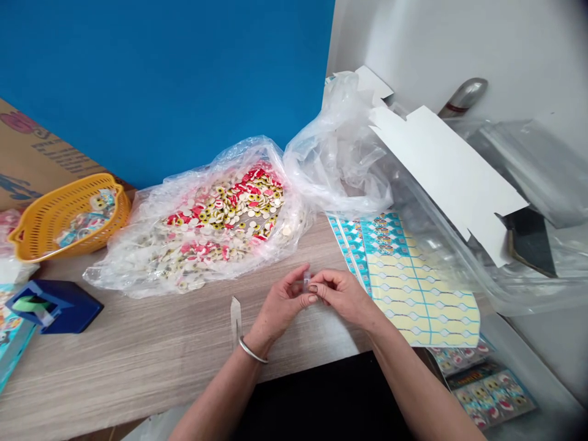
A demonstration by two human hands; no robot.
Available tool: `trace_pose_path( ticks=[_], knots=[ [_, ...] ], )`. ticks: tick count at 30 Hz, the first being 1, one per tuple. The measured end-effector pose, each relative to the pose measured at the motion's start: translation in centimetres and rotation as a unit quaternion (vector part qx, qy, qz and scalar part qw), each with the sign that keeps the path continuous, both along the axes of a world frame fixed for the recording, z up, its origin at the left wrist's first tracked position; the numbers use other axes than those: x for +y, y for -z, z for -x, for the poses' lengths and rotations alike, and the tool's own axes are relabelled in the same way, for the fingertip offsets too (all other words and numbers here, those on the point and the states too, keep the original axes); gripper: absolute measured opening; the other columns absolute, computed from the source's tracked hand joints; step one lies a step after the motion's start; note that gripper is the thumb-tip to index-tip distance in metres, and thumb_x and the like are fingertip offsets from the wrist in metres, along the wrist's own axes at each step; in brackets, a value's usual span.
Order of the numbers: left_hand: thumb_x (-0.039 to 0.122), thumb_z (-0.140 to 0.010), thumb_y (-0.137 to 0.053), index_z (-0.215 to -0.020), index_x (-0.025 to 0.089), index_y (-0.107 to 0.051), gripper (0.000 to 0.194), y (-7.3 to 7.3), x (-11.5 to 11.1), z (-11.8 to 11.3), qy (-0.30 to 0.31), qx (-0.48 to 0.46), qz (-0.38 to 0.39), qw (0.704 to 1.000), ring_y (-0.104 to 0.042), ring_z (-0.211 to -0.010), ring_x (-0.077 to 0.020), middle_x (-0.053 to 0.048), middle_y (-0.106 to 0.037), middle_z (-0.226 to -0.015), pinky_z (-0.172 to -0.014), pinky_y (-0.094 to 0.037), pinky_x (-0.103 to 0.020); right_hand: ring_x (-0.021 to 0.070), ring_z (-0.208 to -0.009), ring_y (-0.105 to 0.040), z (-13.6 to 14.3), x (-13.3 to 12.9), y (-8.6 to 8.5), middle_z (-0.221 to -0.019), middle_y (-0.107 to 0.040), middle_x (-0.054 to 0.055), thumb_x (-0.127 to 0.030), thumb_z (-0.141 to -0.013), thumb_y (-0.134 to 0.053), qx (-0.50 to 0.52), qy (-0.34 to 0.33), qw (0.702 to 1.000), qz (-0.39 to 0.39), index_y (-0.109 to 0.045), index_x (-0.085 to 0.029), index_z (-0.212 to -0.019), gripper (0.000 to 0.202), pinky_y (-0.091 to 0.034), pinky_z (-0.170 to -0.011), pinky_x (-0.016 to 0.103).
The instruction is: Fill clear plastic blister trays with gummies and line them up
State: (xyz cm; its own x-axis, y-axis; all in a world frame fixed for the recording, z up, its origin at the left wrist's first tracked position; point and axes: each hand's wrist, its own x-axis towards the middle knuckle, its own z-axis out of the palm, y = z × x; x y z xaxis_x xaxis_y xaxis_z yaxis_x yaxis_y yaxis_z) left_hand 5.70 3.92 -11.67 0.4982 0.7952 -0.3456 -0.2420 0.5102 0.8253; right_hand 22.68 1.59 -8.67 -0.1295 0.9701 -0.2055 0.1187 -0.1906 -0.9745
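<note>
Both hands meet above the front of the wooden table (174, 343). My left hand (287, 300) is closed, its thumb and fingertips gripping a small clear plastic piece (307, 279). From the other side my right hand (342, 294) pinches the same piece between thumb and forefinger. Fingers cover most of it, so its exact kind cannot be made out. Beside my left wrist a flat pointed strip (236, 315) lies on the table. Just beyond the hands sits a clear plastic bag (138, 260), opened over many small round red, yellow and white pieces (248, 205). Sheets of printed stickers (408, 288) lie by my right forearm.
A yellow basket (32, 236) with small packets stands at the left, near a blue tape dispenser (76, 309) and a cardboard box (55, 159). A crumpled clear bag (340, 159) rests at the back. To the right, a clear plastic bin (519, 300) holds white card (450, 171).
</note>
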Motion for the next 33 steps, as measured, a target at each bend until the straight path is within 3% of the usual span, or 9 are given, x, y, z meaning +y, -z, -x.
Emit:
trace_pose_path(
  ticks=[5, 11, 13, 16, 18, 25, 30, 33],
  knots=[
    [0.024, -0.065, -0.090, -0.128, 0.027, -0.067, 0.067, 0.2, 0.1, 0.2, -0.028, -0.015, 0.024, 0.999, -0.067, -0.096, -0.0181, -0.005, -0.072, -0.114, -0.087, -0.053, -0.033, 0.0107, -0.054, -0.046, -1.3, 0.6, -0.7, -0.063, -0.059, -0.002, -0.042, -0.084, -0.063, -0.015, 0.019, 1.000, 0.007, -0.067, -0.018, -0.077, 0.026, -0.035, -0.053, 0.024],
    [0.025, -0.064, -0.091, -0.132, 0.027, -0.063, 0.074, 0.4, 0.3, 0.2, -0.038, 0.055, -0.001, 0.998, -0.068, -0.097, -0.0186, -0.007, -0.068, -0.124, -0.085, -0.054, -0.032, 0.0157, -0.065, -0.056, -2.4, 2.5, -0.7, -0.071, -0.067, 0.002, -0.042, -0.080, -0.071, -0.190, 0.166, 0.966, -0.061, -0.070, -0.020, -0.072, 0.024, -0.041, -0.064, 0.029],
    [0.027, -0.064, -0.091, -0.135, 0.026, -0.061, 0.076, 0.5, 0.3, 0.2, -0.034, 0.058, -0.011, 0.998, -0.068, -0.099, -0.0191, -0.007, -0.069, -0.122, -0.087, -0.054, -0.032, 0.0149, -0.064, -0.055, -1.8, 2.4, -0.6, -0.068, -0.066, 0.001, -0.040, -0.080, -0.071, -0.189, 0.132, 0.971, -0.056, -0.069, -0.020, -0.070, 0.023, -0.040, -0.062, 0.028],
    [0.026, -0.065, -0.091, -0.137, 0.025, -0.060, 0.078, 0.7, 0.4, -0.1, -0.012, 0.041, -0.024, 0.999, -0.069, -0.099, -0.0182, -0.006, -0.073, -0.114, -0.093, -0.052, -0.033, 0.0120, -0.059, -0.051, -0.8, 1.5, -0.4, -0.064, -0.063, -0.001, -0.034, -0.082, -0.066, -0.087, 0.020, 0.996, -0.009, -0.069, -0.018, -0.071, 0.019, -0.037, -0.057, 0.025],
    [0.025, -0.066, -0.091, -0.136, 0.025, -0.061, 0.076, 0.7, 0.4, -0.3, 0.001, 0.022, -0.021, 1.000, -0.069, -0.096, -0.0176, -0.005, -0.075, -0.109, -0.093, -0.051, -0.033, 0.0104, -0.059, -0.048, -0.4, 0.9, -0.4, -0.063, -0.060, -0.003, -0.031, -0.083, -0.063, -0.037, -0.009, 0.999, 0.001, -0.068, -0.018, -0.072, 0.018, -0.035, -0.056, 0.023],
    [0.031, -0.067, -0.091, -0.125, 0.027, -0.070, 0.062, -0.2, 0.0, -1.4, -0.003, -0.028, 0.043, 0.999, -0.068, -0.095, -0.0189, -0.005, -0.072, -0.114, -0.086, -0.056, -0.034, 0.0109, -0.060, -0.053, -1.5, -0.4, -0.6, -0.066, -0.060, -0.003, -0.036, -0.083, -0.065, 0.112, 0.015, 0.992, 0.049, -0.063, -0.018, -0.075, 0.020, -0.046, -0.060, 0.025],
    [0.033, -0.073, -0.087, -0.130, 0.025, -0.067, 0.060, -0.9, 0.9, -1.8, -0.018, -0.018, 0.075, 0.997, -0.068, -0.102, -0.0212, -0.008, -0.069, -0.122, -0.091, -0.057, -0.039, 0.0098, -0.055, -0.047, -2.4, 0.5, -0.8, -0.060, -0.055, -0.005, -0.037, -0.085, -0.066, 0.040, 0.046, 0.998, 0.017, -0.065, -0.018, -0.073, 0.022, -0.039, -0.054, 0.023],
    [0.041, -0.081, -0.079, -0.131, 0.022, -0.062, 0.057, -1.3, 2.4, -2.5, -0.059, 0.015, 0.084, 0.995, -0.069, -0.107, -0.0247, -0.013, -0.064, -0.134, -0.092, -0.058, -0.043, 0.0109, -0.058, -0.050, -3.0, 2.3, -0.9, -0.065, -0.061, -0.003, -0.035, -0.087, -0.066, -0.020, 0.112, 0.993, 0.002, -0.068, -0.018, -0.078, 0.020, -0.040, -0.057, 0.024]
  ],
)
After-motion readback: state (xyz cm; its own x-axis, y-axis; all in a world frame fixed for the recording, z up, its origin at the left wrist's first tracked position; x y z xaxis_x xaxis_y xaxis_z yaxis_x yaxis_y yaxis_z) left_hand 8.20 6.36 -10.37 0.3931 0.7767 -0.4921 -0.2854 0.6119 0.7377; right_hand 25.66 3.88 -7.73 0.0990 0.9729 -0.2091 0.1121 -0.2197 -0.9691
